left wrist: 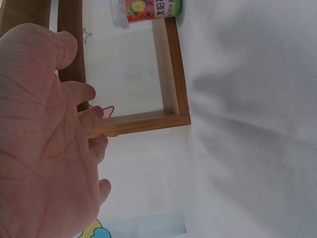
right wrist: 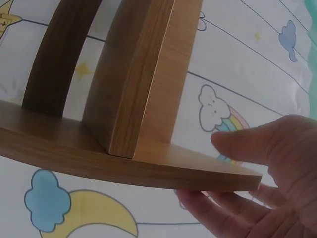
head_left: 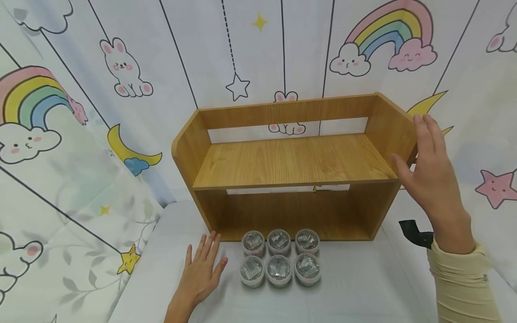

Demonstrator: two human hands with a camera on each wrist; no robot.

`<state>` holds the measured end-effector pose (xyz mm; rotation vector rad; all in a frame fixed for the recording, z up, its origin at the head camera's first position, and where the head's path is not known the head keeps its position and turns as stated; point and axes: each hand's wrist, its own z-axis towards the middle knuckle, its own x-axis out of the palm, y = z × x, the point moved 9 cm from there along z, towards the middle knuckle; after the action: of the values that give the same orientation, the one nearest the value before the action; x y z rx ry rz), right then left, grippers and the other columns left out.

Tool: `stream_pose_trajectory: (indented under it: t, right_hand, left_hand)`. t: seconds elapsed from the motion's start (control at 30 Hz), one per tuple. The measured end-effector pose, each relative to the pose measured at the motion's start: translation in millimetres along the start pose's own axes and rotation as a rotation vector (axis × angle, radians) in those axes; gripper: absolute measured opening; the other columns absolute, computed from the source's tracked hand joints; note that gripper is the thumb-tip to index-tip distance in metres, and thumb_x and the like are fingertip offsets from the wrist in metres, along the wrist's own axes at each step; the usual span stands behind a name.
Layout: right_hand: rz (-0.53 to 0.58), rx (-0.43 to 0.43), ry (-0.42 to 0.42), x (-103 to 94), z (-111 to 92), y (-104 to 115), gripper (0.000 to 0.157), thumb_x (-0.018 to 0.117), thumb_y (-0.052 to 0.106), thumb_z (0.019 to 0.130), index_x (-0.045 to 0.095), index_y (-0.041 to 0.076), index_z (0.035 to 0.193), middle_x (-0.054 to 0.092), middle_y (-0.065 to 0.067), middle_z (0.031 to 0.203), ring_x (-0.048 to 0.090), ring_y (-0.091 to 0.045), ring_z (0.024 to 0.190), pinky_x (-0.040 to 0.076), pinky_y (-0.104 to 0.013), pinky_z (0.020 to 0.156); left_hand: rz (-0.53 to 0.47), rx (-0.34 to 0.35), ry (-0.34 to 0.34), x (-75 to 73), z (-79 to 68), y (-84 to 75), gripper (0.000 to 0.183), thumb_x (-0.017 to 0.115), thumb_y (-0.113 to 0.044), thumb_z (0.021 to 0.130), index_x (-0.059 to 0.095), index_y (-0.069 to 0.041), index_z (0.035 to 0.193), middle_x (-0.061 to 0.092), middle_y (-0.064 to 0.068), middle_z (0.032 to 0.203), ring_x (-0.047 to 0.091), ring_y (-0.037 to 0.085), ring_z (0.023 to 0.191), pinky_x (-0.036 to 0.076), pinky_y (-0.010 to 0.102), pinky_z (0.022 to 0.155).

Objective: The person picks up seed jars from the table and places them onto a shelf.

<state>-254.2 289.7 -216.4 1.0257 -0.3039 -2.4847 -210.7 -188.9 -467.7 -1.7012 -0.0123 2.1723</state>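
Observation:
A two-tier wooden shelf (head_left: 282,161) stands against the curtain. At its right side panel (right wrist: 198,171) is my right hand (head_left: 438,179), with the panel between thumb and fingers. In the right wrist view the fingers lie along the outer face, while a gap shows between thumb and panel. My left hand (head_left: 199,271), fingers extended, is near the shelf's lower left corner and holds nothing. Several small round tubs (head_left: 278,269) with clear lids stand in two rows before the shelf. One tub (left wrist: 146,10) in the left wrist view bears a flower label.
A white cloth (head_left: 355,287) covers the table. Behind the shelf hangs a white curtain (head_left: 258,54) printed with rabbits, rainbows and stars. A black strap (head_left: 416,234) sticks out at the right wrist beside a cream sleeve (head_left: 462,282).

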Motion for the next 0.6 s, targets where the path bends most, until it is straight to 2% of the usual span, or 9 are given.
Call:
stream_pose_trajectory:
  t: [0.2, 0.4, 0.6]
  right_hand:
    - [0.003, -0.035, -0.055, -4.4, -1.5, 1.5, 0.087, 0.064, -0.012, 0.086, 0.020, 0.012, 0.157, 0.021, -0.010, 0.161, 0.037, -0.042, 0.136, 0.043, -0.070, 0.082]
    - [0.011, -0.056, -0.054, -3.2, -2.7, 0.9, 0.086, 0.062, -0.014, 0.086, 0.021, 0.011, 0.157, 0.029, -0.014, 0.157, 0.046, -0.046, 0.126, 0.046, -0.069, 0.074]
    - [0.006, -0.063, -0.056, -2.1, -2.9, 1.1, 0.085, 0.062, -0.014, 0.086, 0.022, 0.012, 0.157, 0.028, -0.013, 0.158, 0.044, -0.045, 0.129, 0.046, -0.069, 0.074]
  left_hand:
    - [0.012, -0.001, 0.004, 1.8, 1.1, 0.4, 0.067, 0.049, -0.044, 0.101, 0.030, -0.010, 0.155, 0.027, 0.010, 0.160, 0.018, 0.034, 0.147, 0.006, 0.065, 0.113]
    - [-0.001, 0.002, -0.002, 2.1, 2.2, 0.2, 0.067, 0.053, -0.040, 0.100, 0.031, -0.009, 0.155, 0.027, 0.010, 0.159, 0.020, 0.036, 0.146, 0.007, 0.065, 0.112]
    - [-0.021, 0.007, 0.002, 3.7, 5.0, 0.2, 0.067, 0.052, -0.042, 0.100, 0.030, -0.010, 0.155, 0.025, 0.009, 0.160, 0.017, 0.033, 0.147, 0.004, 0.063, 0.114]
